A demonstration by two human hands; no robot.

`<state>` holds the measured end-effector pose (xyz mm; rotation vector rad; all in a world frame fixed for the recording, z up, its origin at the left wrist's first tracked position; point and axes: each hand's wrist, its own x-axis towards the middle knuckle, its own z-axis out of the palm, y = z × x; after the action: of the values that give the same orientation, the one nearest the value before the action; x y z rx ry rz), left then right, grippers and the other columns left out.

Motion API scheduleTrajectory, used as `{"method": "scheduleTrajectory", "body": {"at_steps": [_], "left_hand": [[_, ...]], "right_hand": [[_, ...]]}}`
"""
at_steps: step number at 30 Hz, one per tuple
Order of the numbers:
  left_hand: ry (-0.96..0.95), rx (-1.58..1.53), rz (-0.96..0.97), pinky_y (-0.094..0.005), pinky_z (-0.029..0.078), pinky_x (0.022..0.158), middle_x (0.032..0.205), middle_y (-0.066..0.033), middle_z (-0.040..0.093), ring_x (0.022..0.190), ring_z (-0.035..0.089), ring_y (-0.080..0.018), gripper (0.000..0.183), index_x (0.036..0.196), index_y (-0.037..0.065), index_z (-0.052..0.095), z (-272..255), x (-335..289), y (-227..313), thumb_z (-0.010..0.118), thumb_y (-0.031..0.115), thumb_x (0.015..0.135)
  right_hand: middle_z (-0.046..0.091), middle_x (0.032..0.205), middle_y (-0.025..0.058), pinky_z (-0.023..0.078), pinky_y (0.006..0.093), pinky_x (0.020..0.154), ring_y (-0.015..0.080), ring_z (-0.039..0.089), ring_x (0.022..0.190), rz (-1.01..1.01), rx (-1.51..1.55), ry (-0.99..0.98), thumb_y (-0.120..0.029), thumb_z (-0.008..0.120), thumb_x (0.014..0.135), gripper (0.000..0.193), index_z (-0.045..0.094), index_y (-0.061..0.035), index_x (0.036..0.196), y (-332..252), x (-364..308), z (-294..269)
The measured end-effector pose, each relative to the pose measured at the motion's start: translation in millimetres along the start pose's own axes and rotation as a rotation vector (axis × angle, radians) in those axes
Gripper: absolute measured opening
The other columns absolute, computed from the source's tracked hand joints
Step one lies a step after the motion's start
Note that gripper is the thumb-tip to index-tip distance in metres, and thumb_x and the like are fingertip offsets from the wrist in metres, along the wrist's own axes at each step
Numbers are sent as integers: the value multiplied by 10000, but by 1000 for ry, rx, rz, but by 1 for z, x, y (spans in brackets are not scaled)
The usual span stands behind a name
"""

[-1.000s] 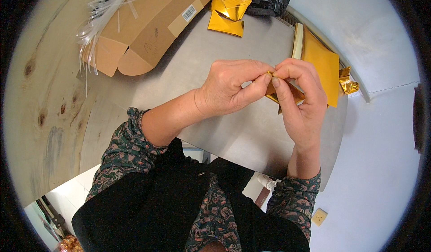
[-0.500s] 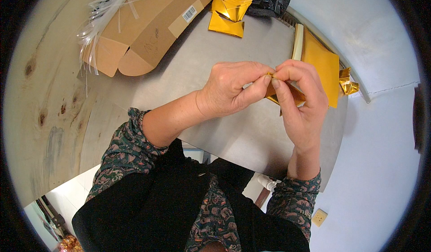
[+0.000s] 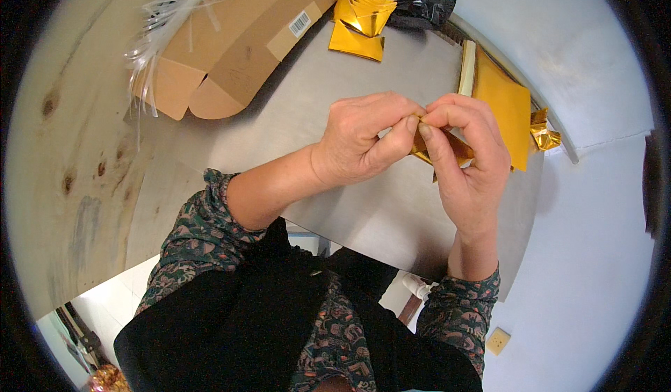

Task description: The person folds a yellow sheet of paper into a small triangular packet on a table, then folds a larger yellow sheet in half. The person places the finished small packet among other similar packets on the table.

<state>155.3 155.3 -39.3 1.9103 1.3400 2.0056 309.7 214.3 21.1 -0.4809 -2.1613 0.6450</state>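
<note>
Above the grey table, my two hands meet at a folded piece of gold foil paper. My left hand pinches its upper edge between thumb and forefinger. Right beside that grip, my right hand pinches the same edge, thumb tip nearly touching the other thumb. Most of the foil piece hangs below and behind my right fingers, so its full shape is hidden. Behind my right hand stands a stack of gold sheets. A crumpled or folded gold foil piece lies just right of the stack.
Folded gold foil pieces lie at the far edge, beside black plastic. An open cardboard box takes up the back left, with clear plastic strips over its side. A pale wall borders the grey table on the right.
Both hands keep their pinch on the gold foil with only a tiny shift of the fingers. The whole view has moved slightly, and nothing was let go.
</note>
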Motion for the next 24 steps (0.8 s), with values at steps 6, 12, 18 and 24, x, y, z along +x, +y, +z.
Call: {"method": "scheduleTrajectory", "body": {"at_steps": [6, 12, 18, 24], "left_hand": [[32, -93, -115, -309, 509, 580, 741, -94, 641, 629, 633, -190, 128, 898, 10, 650, 3, 0, 1, 560, 81, 955], [49, -216, -274, -267, 464, 576, 724, -58, 601, 635, 558, -99, 172, 902, 3, 641, 6, 1, 0, 552, 121, 990], [-13, -351, -391, -248, 457, 583, 738, -23, 597, 667, 537, -54, 202, 958, -9, 657, 4, 1, 4, 561, 159, 1016], [-68, -430, -497, -222, 443, 560, 689, 18, 587, 647, 521, -26, 210, 962, -16, 673, 1, 3, 0, 577, 166, 1006]], "right_hand": [[663, 980, 74, 528, 299, 738, 194, 628, 849, 8, -17, 18, 22, 734, 815, 181, 669, -50, 967, 3, 3, 5], [680, 928, 60, 518, 287, 712, 169, 628, 800, 47, -55, 5, -31, 735, 842, 149, 670, -46, 975, 10, 7, -5], [664, 824, 26, 501, 237, 675, 75, 605, 724, 257, 127, -59, -92, 705, 919, 100, 660, -19, 970, 20, 10, -10], [658, 828, 12, 506, 217, 699, 62, 601, 733, 278, 191, -69, -111, 683, 946, 95, 659, -20, 965, 27, 14, -15]]}}
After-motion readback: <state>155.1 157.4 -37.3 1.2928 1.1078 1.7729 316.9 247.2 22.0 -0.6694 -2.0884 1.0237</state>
